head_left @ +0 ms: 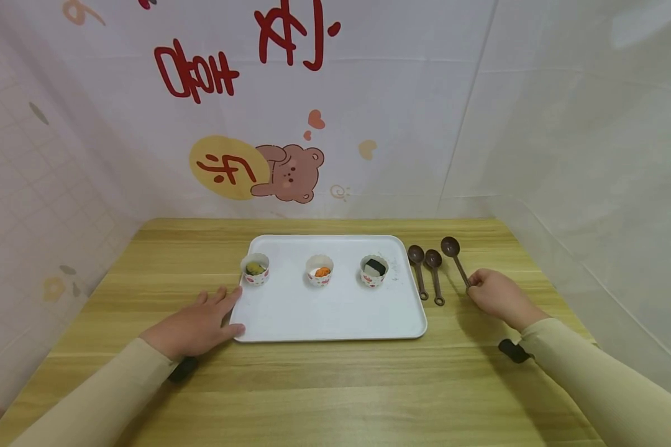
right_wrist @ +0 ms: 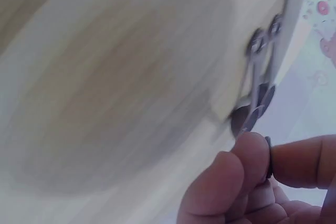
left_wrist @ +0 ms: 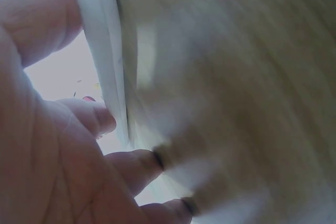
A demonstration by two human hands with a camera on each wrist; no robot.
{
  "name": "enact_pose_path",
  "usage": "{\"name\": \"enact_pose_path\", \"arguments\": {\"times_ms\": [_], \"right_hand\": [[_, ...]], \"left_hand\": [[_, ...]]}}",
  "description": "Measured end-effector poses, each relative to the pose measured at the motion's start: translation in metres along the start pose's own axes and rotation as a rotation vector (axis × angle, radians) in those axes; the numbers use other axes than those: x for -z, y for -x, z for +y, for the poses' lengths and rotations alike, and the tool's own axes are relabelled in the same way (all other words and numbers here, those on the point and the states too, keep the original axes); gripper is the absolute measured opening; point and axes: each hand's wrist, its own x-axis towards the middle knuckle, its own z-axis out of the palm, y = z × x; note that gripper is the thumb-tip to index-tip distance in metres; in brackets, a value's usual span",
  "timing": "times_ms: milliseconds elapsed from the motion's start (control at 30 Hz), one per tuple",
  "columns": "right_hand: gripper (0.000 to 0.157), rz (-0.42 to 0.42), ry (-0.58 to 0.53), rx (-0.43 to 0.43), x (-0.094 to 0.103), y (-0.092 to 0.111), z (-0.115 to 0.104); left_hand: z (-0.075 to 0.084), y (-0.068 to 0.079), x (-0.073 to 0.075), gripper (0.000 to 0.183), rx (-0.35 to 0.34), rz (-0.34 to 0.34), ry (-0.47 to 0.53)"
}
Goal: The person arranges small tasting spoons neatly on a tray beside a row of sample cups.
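Observation:
My right hand [head_left: 497, 297] pinches the handle end of a brown measuring spoon [head_left: 450, 247] between thumb and fingers; its round bowl points to the back of the table. In the right wrist view the handle end [right_wrist: 269, 157] shows between the fingertips. Just left of it lie two more brown spoons [head_left: 434, 259], side by side along the right edge of a white tray [head_left: 291, 316]. My left hand [head_left: 198, 326] rests with spread fingers at the tray's left edge, the thumb and one finger touching the rim [left_wrist: 107, 40].
Three patterned paper cups stand in a row on the tray: one with green pieces [head_left: 255, 269], one with something orange [head_left: 320, 270], one with black and whitish pieces [head_left: 374, 271]. Under everything is a wood-grain table [head_left: 335, 391]. White printed curtains [head_left: 402, 93] close the back and sides.

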Motion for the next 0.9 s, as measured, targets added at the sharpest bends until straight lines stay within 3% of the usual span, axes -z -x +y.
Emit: {"name": "enact_pose_path", "arguments": {"times_ms": [900], "right_hand": [[0.023, 0.047, -0.35, 0.113, -0.02, 0.0, -0.07]], "left_hand": [[0.0, -0.002, -0.001, 0.091, 0.019, -0.013, 0.014]]}}
